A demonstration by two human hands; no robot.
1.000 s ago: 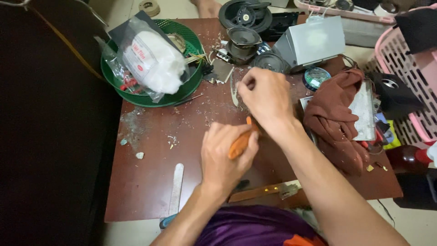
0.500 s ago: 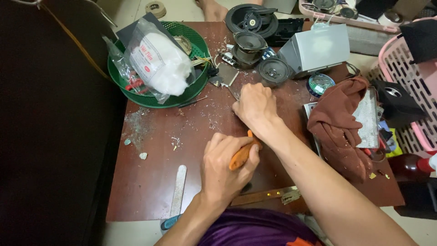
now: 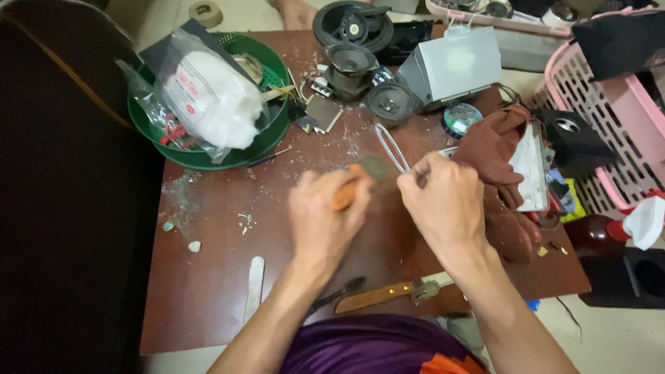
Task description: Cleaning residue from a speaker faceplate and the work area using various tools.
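A dark reddish-brown table (image 3: 208, 291) is carrying the work, its top lying scratched and dusted with pale crumbs and chips. Nearest the person, a wooden-handled knife (image 3: 395, 293) is lying along the front edge, and a flat pale strip (image 3: 254, 286) is lying to its left. Above these, the left hand (image 3: 324, 223) is curling into a closed fist around an orange-handled tool (image 3: 344, 194), the handle showing only between thumb and fingers, its working end blurred. Just beside it, the right hand (image 3: 443, 208) is also closing tight, pinching the near end of a thin metal loop (image 3: 392, 147) that is sticking out away from the person over the tabletop; both forearms are reaching in from the bottom edge and the fists are nearly meeting at the middle of the table. To the right a brown cloth (image 3: 495, 173) is lying bunched against the right hand. Further off, a green round basket (image 3: 208, 156) is holding a clear bag of white stuffing (image 3: 208, 97), and dark speaker cones (image 3: 353, 59) are sitting beside a grey box (image 3: 454, 66). A pink laundry basket (image 3: 616, 131) is standing on the pale floor at the far right.
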